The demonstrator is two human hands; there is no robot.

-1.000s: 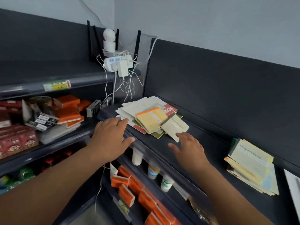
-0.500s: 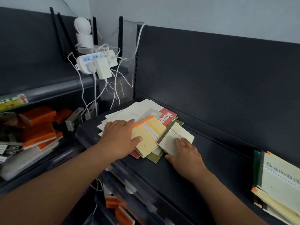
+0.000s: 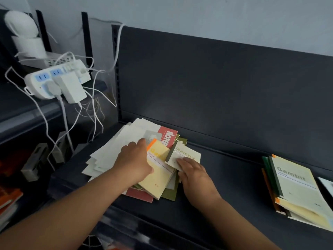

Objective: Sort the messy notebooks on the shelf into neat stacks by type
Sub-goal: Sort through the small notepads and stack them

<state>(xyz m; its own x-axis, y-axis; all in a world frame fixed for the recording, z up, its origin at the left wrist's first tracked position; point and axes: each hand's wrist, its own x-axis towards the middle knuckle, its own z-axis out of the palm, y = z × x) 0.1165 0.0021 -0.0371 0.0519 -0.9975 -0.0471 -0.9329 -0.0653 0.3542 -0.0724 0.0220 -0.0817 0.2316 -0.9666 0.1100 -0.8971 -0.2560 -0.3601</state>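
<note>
- The messy pile of notebooks [image 3: 137, 159] lies fanned out at the left end of the dark shelf [image 3: 234, 179], close to the back panel [image 3: 216, 91]; pale covers spread to the left, red and olive ones show beneath.
- The left hand [image 3: 134, 162] lies palm down on the middle of that pile, fingers loosely spread; it covers the pale covers and the left edge of the yellow notebook [image 3: 158, 174]; whether it grips anything I cannot tell.
- The yellow notebook, with an orange spine strip, sits on top of the pile, tilted, between the two hands and touching both.
- The right hand [image 3: 193, 173] rests just right of the left one, its fingers flat on the lower corner of the cream Gambit notebook [image 3: 185, 156]; the thumb is hidden, so a pinch cannot be confirmed.
- The cream Gambit notebook, with a dark spine, lies tilted at the right edge of the pile, overlapping the yellow one.
- A red notebook [image 3: 168, 137] with white lettering peeks out behind the hands; an olive notebook [image 3: 169, 194] sticks out at the pile's near edge, below the right wrist.
- A second stack of notebooks [image 3: 295, 184] lies well apart at the right end of the shelf, topped by a pale green Gambit cover; neither hand is near it.
- A white power strip [image 3: 54, 78] with trailing cables hangs to the upper left.
</note>
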